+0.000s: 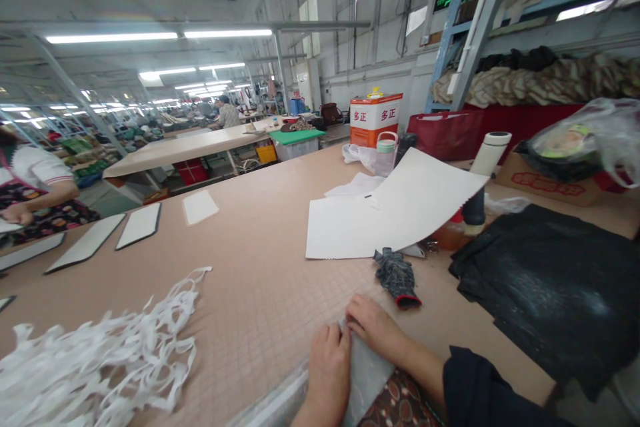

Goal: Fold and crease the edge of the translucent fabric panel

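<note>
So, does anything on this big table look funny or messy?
Yes. The white paper sheet on the table bends up off the surface instead of lying flat. Just below it, a crumpled dark glove with a red cuff lies bunched up. The white strips at the left are a tangled heap.

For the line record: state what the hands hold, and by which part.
Both hands hold a pale grey fabric piece by its upper end: the left hand at its left edge, the right hand at its top corner.
</note>
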The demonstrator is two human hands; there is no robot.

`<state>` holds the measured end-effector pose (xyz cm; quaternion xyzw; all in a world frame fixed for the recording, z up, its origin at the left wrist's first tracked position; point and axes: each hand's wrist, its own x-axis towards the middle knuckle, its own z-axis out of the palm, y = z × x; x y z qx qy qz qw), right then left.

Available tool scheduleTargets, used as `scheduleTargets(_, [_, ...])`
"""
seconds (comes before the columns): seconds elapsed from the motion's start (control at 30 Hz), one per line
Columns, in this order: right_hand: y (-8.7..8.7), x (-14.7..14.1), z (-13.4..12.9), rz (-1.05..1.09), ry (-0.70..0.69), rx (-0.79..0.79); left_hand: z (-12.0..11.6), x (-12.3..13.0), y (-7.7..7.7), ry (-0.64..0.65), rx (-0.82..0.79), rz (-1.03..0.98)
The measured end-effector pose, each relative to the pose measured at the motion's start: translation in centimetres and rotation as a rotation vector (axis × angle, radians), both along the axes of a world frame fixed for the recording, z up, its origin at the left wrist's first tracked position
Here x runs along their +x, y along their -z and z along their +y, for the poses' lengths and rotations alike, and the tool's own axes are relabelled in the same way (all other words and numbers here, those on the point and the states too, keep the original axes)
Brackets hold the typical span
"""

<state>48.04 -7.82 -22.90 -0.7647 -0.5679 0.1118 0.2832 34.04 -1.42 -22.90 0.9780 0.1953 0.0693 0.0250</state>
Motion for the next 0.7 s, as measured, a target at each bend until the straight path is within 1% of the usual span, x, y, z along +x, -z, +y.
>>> scheduleTargets(0.2, [-0.8,0.9,0.9,0.075,-0.02,-0.134,0.0,0.3,0.3,-0.008,0.018,0.022])
scheduleTargets(0.37, [-0.3,1.0,1.6,0.06,0.011,-0.178,0.0,0.2,0.7,0.015,0.061,-0.003])
scheduleTargets(0.5, [0.1,1.0,1.8,0.043,0.029,-0.209,0.0,0.3,0.9,0.018,0.059,-0.011])
scheduleTargets(0.7, [-0.3,0.8,2.0,0.027,0.042,-0.252,0.0,0.4,0.4,0.019,0.048,0.011])
